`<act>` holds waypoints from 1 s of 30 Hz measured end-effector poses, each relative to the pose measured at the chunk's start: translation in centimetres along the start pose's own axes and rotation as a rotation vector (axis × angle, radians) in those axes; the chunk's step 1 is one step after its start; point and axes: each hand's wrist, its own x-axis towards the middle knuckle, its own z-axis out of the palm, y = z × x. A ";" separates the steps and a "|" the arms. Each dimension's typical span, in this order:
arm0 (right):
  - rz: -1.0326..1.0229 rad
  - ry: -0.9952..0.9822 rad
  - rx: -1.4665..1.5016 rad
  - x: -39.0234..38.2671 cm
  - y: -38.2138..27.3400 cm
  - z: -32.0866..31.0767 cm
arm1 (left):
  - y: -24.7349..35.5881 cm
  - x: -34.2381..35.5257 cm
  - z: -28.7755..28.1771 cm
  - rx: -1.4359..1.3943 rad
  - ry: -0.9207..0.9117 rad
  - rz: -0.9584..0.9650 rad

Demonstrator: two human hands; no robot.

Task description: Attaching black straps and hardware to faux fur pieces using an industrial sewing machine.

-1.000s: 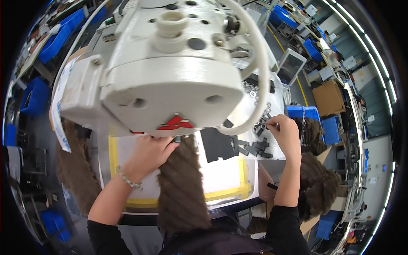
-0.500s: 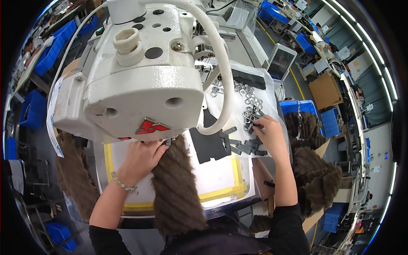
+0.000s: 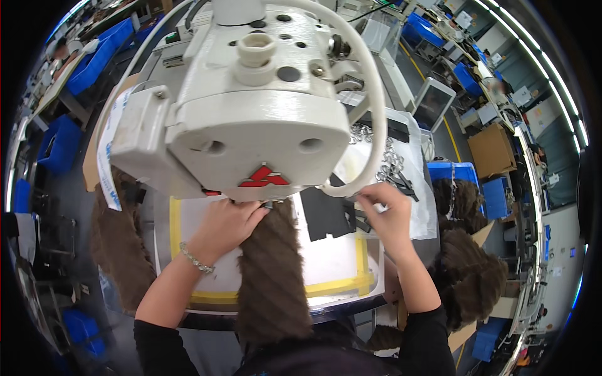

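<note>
From the head view, a large white sewing machine head (image 3: 251, 106) fills the upper middle of the picture, with a red emblem on its front face and a white curved tube looping down its right side. Below it lies a white work plate edged with yellow tape (image 3: 338, 285), and on that plate a long strip of brown fur fabric (image 3: 273, 276) runs from under the machine head down toward the person's body. The left hand (image 3: 226, 225) lies on the top end of the fur strip, fingers curled and pressed down on it right beneath the machine's front; a beaded bracelet (image 3: 195, 258) circles that wrist. The right hand (image 3: 389, 216) is to the right of the strip, fingers pinched together on a small dark piece at the edge of a flat black template (image 3: 323, 213) that lies on the plate; what exactly the fingers pinch is too small to tell. Just beyond this hand a heap of small metal rings and dark parts (image 3: 389, 166) lies on a white sheet. More brown fur pieces (image 3: 473, 276) are piled at the right of the table, and another hangs at the left (image 3: 116, 250). Blue bins (image 3: 59, 144) stand on the floor at the left.
</note>
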 end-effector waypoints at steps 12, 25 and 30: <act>-0.427 -0.112 0.198 0.3 -2.8 9.7 | -0.1 0.1 0.1 -0.053 -0.021 -0.036; -0.467 -0.096 0.012 0.5 -2.0 10.9 | 0.1 0.2 0.1 -0.071 -0.017 -0.067; -0.547 -0.083 -0.020 0.8 -2.9 10.7 | -0.5 -0.1 0.1 -0.057 0.039 0.022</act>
